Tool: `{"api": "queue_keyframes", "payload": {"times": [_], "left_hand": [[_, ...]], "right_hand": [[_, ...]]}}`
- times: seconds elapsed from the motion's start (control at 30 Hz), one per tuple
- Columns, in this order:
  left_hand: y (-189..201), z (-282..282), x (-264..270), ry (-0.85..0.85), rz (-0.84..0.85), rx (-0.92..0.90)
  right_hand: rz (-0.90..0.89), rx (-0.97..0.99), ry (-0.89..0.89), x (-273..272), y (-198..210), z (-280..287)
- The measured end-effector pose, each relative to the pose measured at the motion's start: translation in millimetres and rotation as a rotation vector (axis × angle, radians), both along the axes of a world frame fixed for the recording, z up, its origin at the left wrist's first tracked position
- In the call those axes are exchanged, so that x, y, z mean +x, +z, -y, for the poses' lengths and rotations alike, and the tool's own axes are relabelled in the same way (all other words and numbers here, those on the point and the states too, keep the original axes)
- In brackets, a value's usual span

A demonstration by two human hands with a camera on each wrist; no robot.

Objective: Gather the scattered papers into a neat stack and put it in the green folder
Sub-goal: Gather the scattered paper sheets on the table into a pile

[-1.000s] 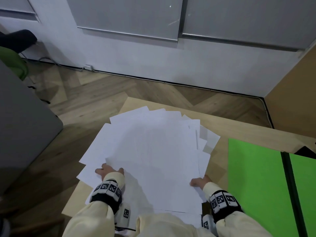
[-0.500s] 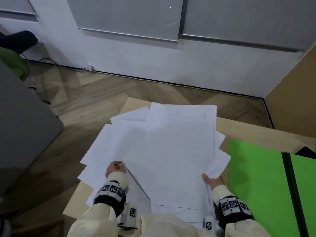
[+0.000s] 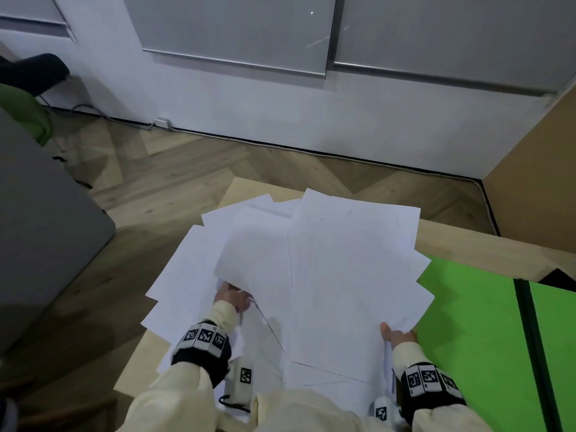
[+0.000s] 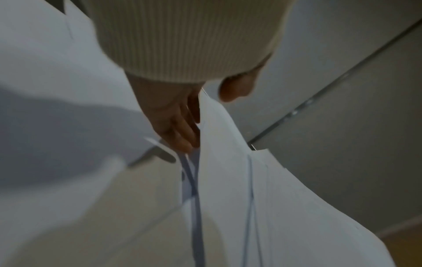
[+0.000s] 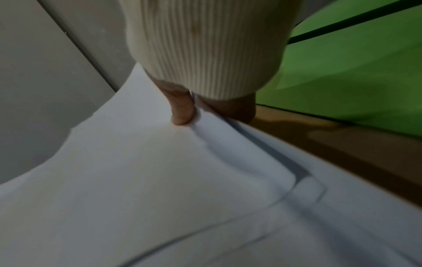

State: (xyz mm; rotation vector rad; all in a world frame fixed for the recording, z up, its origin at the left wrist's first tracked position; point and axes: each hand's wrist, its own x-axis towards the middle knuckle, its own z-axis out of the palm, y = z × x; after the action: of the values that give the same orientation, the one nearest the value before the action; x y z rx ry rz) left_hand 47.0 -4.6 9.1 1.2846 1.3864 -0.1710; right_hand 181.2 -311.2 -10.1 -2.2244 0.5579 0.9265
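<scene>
White papers (image 3: 327,275) lie fanned over the left part of the wooden table (image 3: 467,244), some hanging past its left edge. My right hand (image 3: 396,333) pinches the near right edge of a raised bundle, thumb (image 5: 182,115) on top and the fingers hidden beneath. My left hand (image 3: 232,296) has its fingers (image 4: 175,126) slipped under the near edge of a curled-up sheet (image 3: 249,260), thumb on the other side of it. The green folder (image 3: 467,338) lies open on the table just right of the papers, and it also shows in the right wrist view (image 5: 354,81).
A dark spine (image 3: 530,338) divides the folder's two halves. A grey cabinet (image 3: 46,229) stands left of the table over the wood floor. A wooden panel (image 3: 530,182) rises at the right. The white wall (image 3: 280,120) lies beyond the table's far edge.
My right hand has drawn a bundle of sheets to the right, toward the folder, and lifted it. My left hand has moved inward and taken up a sheet's near edge.
</scene>
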Motion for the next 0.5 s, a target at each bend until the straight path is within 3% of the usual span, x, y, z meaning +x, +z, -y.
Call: {"api": "queue_keyframes", "payload": {"times": [0.03,0.1,0.2,0.3,0.37,0.43,0.5], "left_hand": [[2.0,7.6,0.1,0.236,0.152,-0.143],[10.2,19.5,0.0,0.399,0.213,-0.22],[8.1,10.5,-4.8,0.307,0.089,0.015],[9.4,-6.2,-10.4,0.297,0.029,0.081],[11.5,-11.0,-11.9,0.163,-0.023,0.126],[17.2,-4.6,-10.5,-0.079,-0.091,0.15],[19.9,9.6,-4.6,-0.276,-0.139,0.18]], "right_hand": [[-0.001,-0.014,0.014,-0.1,1.4,-1.7],[-0.023,-0.085,0.067,0.1,4.3,-4.2],[-0.003,-0.114,0.134,-0.1,1.2,-1.5],[-0.047,-0.066,0.258,1.9,4.9,4.4],[-0.007,0.096,0.203,0.7,-0.2,13.0],[-0.103,0.195,0.109,1.5,-6.4,14.3],[-0.133,0.136,0.196,-0.3,-5.1,2.1]]}}
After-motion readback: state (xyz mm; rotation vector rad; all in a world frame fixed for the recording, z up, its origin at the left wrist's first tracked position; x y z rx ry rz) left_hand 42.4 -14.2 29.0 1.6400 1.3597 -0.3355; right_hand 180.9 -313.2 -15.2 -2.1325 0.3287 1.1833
